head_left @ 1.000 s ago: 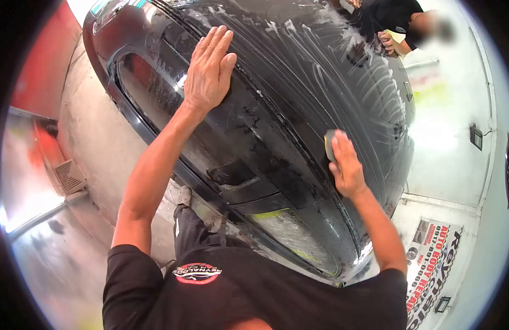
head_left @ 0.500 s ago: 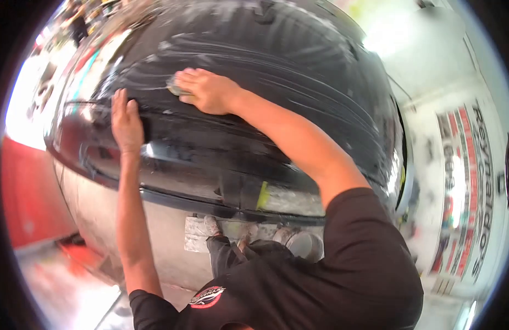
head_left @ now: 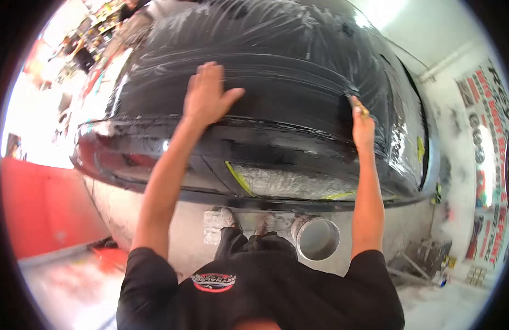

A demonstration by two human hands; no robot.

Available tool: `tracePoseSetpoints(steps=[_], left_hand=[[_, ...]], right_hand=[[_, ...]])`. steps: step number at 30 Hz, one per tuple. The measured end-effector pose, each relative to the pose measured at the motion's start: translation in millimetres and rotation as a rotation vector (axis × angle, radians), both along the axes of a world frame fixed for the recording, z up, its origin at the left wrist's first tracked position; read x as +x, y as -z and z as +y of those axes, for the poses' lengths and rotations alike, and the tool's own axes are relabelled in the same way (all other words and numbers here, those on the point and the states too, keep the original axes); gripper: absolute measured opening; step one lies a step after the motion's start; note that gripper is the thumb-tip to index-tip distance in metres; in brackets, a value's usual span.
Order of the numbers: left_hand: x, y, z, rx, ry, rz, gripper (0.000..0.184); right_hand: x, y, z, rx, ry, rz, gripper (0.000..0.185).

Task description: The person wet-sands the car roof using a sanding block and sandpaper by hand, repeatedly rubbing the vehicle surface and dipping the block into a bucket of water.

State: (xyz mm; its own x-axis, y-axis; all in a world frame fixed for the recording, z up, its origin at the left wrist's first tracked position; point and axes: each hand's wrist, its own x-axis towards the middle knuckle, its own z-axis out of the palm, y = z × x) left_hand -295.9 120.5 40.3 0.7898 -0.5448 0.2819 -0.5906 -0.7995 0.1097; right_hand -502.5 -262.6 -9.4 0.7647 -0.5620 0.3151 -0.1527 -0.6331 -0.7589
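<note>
A black car roof (head_left: 276,102) spreads out in front of me, wet and streaked with whitish residue. My left hand (head_left: 206,96) lies on it left of the middle, palm down, fingers stretched and thumb apart. Toward the roof's right end, my right hand (head_left: 364,125) grips a small flat pad (head_left: 360,106), grey and yellowish. The pad is against the roof surface, mostly covered by the fingers; its exact kind is unclear. Below the roof edge, a side window (head_left: 290,181) is covered in clear plastic with yellow-green tape (head_left: 239,179) along its edge.
A white bucket (head_left: 318,239) stands on the floor by my feet, beside a pale stained platform (head_left: 212,226). A metal stand (head_left: 411,269) is at lower right. Banners (head_left: 488,165) hang on the right wall. Another person (head_left: 81,55) is at far upper left, near a red panel (head_left: 48,209).
My right hand has swept the pad from the left part of the roof to its right end. My left hand has shifted right and farther onto the roof. The view has moved right.
</note>
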Motion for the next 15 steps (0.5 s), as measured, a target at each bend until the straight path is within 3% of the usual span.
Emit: tracePoseSetpoints(steps=[3,4,7,10,15], left_hand=[[-30.1,5.7,-63.4,-0.062,0.104,-0.055,0.092],[-28.9,17.6,-69.3,-0.083,0.108,-0.084,0.091],[-26.7,28.8,-72.4,-0.105,0.150,-0.116,0.090],[-54.4,12.0,-71.5,-0.034,0.280,-0.005,0.085],[-102.1,21.4,-66.2,-0.043,0.513,0.010,0.074]], right_hand=[[-2.4,14.9,-24.1,0.502,0.100,-0.333,0.074],[-3.4,26.5,-41.0,0.839,0.031,-0.502,0.063],[-19.7,4.8,-34.8,1.227,-0.012,-0.760,0.054],[-26.3,-0.6,-29.5,1.267,-0.129,-0.718,0.051],[-12.9,-7.3,-2.5,0.974,0.023,-0.604,0.050]])
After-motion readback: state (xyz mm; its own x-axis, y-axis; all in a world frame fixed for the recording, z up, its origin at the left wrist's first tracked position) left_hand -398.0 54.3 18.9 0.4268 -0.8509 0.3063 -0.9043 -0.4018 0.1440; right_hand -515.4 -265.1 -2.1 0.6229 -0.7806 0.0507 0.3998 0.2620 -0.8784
